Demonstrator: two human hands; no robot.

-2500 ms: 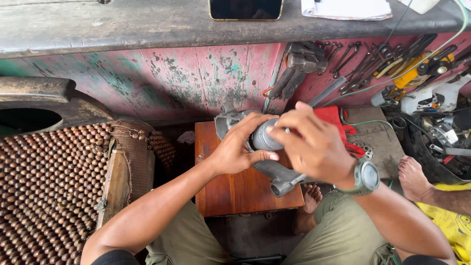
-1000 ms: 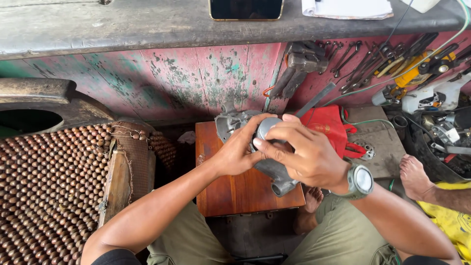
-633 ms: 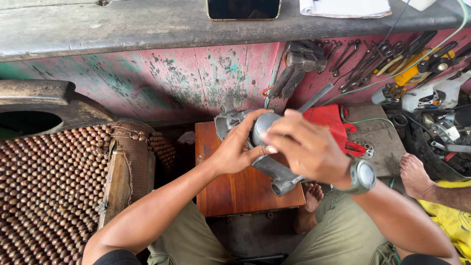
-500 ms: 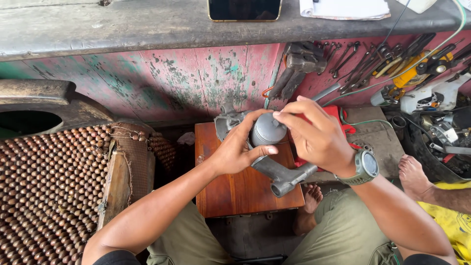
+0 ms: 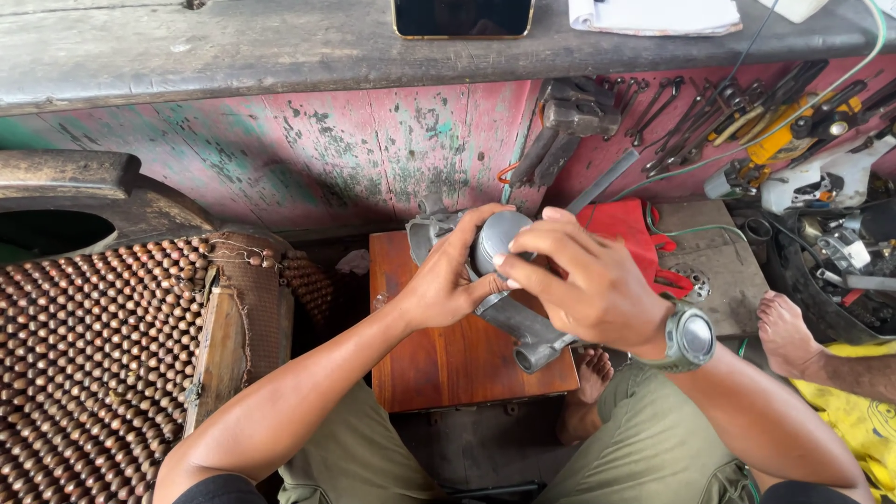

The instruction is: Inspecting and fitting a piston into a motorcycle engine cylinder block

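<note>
Person sat low at a small wooden stool-table [image 5: 448, 355], both hands up over its 1 o'clock corner. Left hand [image 5: 443, 280] was wrapped around a grey metal engine part [image 5: 518, 317], fingers curled under and round its upper body, clamped on it. Right hand [image 5: 583, 280] lay over the top from 3 o'clock, fingertips pinched together on the rounded grey piston head [image 5: 495, 238] at the part's upper end, thumb side hidden, so the exact pinch could not be told. The part's tubular lower end [image 5: 537, 353] stuck out toward 5 o'clock, below the right wrist with its watch [image 5: 689, 336]. A second grey casting [image 5: 427, 229] sat at 11 o'clock of the hands, partly hidden.

Progress, as a judgement: piston head looked seated or being worked at the top of the part, hands both busy on it, nothing set down; fitting looked mid-way, not finished, no tool in hand.

Around: red cloth [image 5: 625, 238] at 2 o'clock, wrenches hung on the red wall [image 5: 681, 112] at 1 o'clock, beaded seat mat [image 5: 93, 364] at 9 o'clock, phone [image 5: 462, 17] on the shelf at 12 o'clock, another person's bare foot [image 5: 789, 327] at 3 o'clock.
</note>
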